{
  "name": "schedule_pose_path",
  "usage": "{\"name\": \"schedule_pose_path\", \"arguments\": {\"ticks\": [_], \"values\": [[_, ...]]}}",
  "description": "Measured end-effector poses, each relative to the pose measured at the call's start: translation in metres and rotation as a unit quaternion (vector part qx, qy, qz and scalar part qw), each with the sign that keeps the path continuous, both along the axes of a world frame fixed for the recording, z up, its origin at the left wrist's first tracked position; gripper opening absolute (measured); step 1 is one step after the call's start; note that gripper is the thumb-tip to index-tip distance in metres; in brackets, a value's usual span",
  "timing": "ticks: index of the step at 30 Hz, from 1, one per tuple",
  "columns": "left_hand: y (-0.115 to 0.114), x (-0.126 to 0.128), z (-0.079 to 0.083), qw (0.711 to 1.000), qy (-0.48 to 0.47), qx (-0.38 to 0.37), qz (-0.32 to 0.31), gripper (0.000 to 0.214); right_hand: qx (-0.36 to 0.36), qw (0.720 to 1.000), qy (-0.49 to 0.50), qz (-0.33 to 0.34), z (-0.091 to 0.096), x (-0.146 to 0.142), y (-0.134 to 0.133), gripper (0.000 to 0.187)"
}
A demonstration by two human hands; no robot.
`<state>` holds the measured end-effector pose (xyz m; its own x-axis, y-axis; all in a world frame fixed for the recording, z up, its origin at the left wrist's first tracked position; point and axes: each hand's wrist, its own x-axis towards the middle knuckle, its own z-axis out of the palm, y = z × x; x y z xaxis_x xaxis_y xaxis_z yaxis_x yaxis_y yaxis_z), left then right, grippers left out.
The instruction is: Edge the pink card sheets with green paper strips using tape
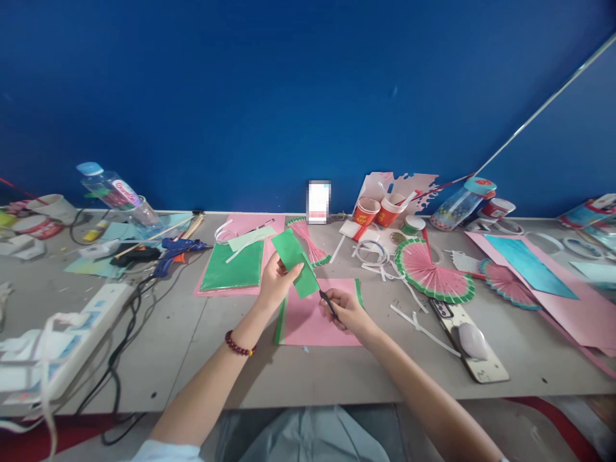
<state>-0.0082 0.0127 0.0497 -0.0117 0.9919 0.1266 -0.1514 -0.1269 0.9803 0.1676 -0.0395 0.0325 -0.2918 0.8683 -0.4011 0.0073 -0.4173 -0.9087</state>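
My left hand [275, 282] pinches a green paper strip [296, 260] and holds it tilted above the grey table [192, 346]. My right hand [347, 309] is closed round a small dark tool [328, 303], maybe scissors or a pen, whose tip meets the strip's lower end. Under both hands lies a pink sheet with a green border [317, 317]. A red bead bracelet [238, 346] sits on my left wrist.
A green sheet on pink paper [233, 269] lies left of my hands, a blue glue gun [180, 247] beyond. Right: a watermelon paper fan [430, 273], red paper cups [380, 210], a phone [474, 346], large pink and blue sheets [553, 282]. A power strip [72, 333] sits far left.
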Motion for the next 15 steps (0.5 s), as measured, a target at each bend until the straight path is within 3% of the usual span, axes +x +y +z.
{"name": "schedule_pose_path", "arguments": {"ticks": [8,15], "values": [[-0.0021,0.0016,0.004,1.0,-0.005,0.003,0.007,0.034,0.0,1.0,0.003,-0.013,0.0048,0.0002,0.0001,0.036],[-0.0012,0.0022,0.0013,1.0,-0.005,-0.004,-0.003,0.034,0.007,1.0,0.013,-0.011,-0.0019,0.0013,0.0006,0.039]]}}
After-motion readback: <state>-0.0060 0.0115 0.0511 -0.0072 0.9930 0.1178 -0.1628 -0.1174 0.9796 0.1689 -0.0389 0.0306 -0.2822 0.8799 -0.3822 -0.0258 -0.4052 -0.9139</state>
